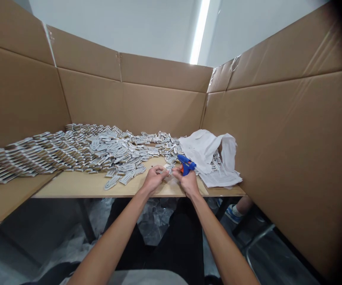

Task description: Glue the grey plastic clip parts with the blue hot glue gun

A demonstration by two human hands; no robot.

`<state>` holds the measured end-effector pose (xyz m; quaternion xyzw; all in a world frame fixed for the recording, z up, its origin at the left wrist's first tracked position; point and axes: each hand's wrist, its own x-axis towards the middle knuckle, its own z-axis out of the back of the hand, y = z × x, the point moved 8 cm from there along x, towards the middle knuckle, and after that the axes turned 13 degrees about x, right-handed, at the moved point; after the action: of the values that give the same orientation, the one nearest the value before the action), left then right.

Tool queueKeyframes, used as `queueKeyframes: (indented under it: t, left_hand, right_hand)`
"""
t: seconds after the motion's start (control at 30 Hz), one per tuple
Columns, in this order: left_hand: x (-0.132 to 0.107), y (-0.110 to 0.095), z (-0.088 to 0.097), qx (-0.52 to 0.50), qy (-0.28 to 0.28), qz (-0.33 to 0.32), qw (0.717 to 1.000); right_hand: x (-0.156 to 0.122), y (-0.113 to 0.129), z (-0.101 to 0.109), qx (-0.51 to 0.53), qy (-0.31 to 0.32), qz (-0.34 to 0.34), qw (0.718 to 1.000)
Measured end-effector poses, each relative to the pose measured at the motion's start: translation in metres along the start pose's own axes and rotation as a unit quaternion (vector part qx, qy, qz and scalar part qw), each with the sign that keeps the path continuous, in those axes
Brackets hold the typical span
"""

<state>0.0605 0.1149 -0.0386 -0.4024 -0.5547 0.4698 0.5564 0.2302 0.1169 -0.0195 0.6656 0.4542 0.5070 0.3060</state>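
Left hand (pixel 154 179): fingers curled in, fingertips and thumb pinching at a small pale piece (pixel 170 171) over the front of the table. Piece sits in the gap between the two hands, too small and blurred to make out its shape or exact contact. Right hand (pixel 189 183): closed around a blue glue gun (pixel 186 164) with an orange part showing by the fingers; thumb and forefinger reach toward the same pale piece, cannot tell if they touch it. Gun is tilted, its body above the right hand.

Under the hands, light wood tabletop (pixel 78 186). Just left of the left hand, a few loose grey-white flat parts with slots lie near the front edge; behind them a big jumbled heap of parts (pixel 114 148), spreading along the back. Farther left, neat overlapping rows of parts (pixel 25 158), packed in leaning stacks, reach the left side. Right of the gun, crumpled white sheets (pixel 202 144) lie partly over more parts, beside the right-hand cardboard.

Cardboard walls (pixel 161 105) enclose the left, back and right; clear tape at some joints. Below the table: wearer's dark trousers (pixel 176 245), translucent scraps on the floor, and on the right another person's blue-and-white shoe (pixel 233 213). Bright light strip (pixel 199 31) up top.
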Motion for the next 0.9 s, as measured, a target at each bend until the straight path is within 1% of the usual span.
queueKeyframes:
  t: [0.1, 0.17, 0.27, 0.33, 0.47, 0.53, 0.63, 0.73, 0.9]
  left_hand:
    - [-0.003, -0.003, -0.008, -0.014, 0.033, 0.001, 0.999]
    - [-0.003, -0.007, -0.011, -0.001, 0.048, -0.022, 0.999]
    - [-0.004, -0.012, -0.012, 0.039, 0.057, -0.056, 0.996]
    - [-0.004, -0.011, -0.010, 0.067, 0.046, -0.065, 0.995]
    - [-0.004, -0.006, -0.002, 0.096, -0.006, -0.065, 0.993]
    - [-0.004, -0.004, -0.001, 0.086, -0.011, -0.065, 0.994]
    - [-0.002, -0.004, -0.005, 0.052, 0.008, -0.072, 0.996]
    - [-0.001, -0.004, -0.010, 0.022, 0.029, -0.068, 0.997]
    - [-0.005, -0.010, -0.014, 0.012, 0.055, -0.061, 0.997]
  right_hand:
    - [0.000, 0.003, 0.002, -0.038, 0.003, 0.024, 0.999]
    - [-0.001, 0.004, 0.002, -0.073, 0.010, 0.038, 0.997]
    - [-0.002, 0.002, 0.003, -0.120, 0.004, 0.037, 0.992]
    - [-0.002, 0.000, 0.003, -0.123, -0.003, 0.031, 0.992]
    - [-0.002, -0.002, 0.001, -0.088, 0.004, 0.032, 0.996]
    - [-0.002, 0.001, 0.001, -0.109, 0.005, 0.048, 0.993]
    - [-0.004, 0.006, 0.001, -0.151, 0.000, 0.060, 0.987]
    - [-0.005, 0.009, 0.001, -0.146, -0.010, 0.063, 0.987]
    - [-0.008, 0.011, -0.003, -0.147, -0.011, 0.056, 0.988]
